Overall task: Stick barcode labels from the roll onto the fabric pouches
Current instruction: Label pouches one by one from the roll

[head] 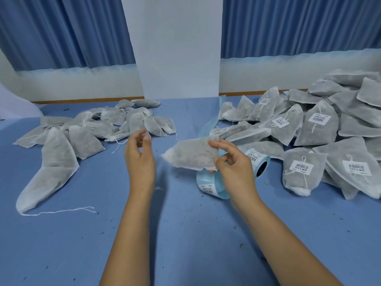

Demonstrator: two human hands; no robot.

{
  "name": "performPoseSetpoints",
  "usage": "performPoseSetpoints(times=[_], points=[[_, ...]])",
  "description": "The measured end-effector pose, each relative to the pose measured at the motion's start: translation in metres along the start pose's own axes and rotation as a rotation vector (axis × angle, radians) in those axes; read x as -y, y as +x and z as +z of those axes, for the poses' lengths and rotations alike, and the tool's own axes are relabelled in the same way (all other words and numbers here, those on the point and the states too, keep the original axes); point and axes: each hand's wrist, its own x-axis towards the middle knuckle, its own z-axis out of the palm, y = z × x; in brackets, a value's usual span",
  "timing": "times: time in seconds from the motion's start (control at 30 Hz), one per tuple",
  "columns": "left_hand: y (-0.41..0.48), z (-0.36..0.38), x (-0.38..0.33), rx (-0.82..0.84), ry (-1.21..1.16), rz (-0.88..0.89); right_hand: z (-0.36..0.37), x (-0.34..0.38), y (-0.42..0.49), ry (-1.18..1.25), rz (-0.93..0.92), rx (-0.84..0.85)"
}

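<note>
One pouch (191,154) hangs above our tabletop (185,228), long axis left to right, gathered end pointing left. Our right hand (233,165) pinches its right end; our left hand (140,159) is loosely spread beside it. The label roll (255,158) lies just behind.

Small packing and labelling workroom, hand work in bulk. Work table (61,244) covered in blue cloth, flecked with dark crumbs. Heap of unlabelled pouches (86,129) at left; larger heap of labelled pouches (317,124) at right, barcode stickers showing. Label roll (257,162) on blue backing lies between the heaps. Behind the table: pleated blue curtains (61,32) and a plain white wall (175,48)
</note>
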Motion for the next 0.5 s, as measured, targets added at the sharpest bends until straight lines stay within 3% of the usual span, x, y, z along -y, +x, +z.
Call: performPoseSetpoints(times=[0.1, 0.17, 0.3, 0.43, 0.5], points=[[-0.004, 0.007, 0.003, 0.214, 0.143, -0.223, -0.003, 0.003, 0.002, 0.035, -0.038, -0.029], [-0.010, 0.015, 0.004, 0.345, 0.157, -0.268, -0.003, 0.005, 0.002, 0.006, -0.051, -0.038], [-0.010, 0.011, 0.004, 0.289, 0.124, -0.051, -0.006, 0.006, 0.002, 0.092, 0.023, 0.000], [-0.017, 0.010, -0.005, 0.398, 0.033, 0.160, -0.007, 0.007, 0.006, -0.121, 0.104, 0.224], [-0.017, 0.011, -0.004, 0.358, 0.077, 0.220, -0.008, 0.005, 0.006, -0.200, 0.090, 0.251]])
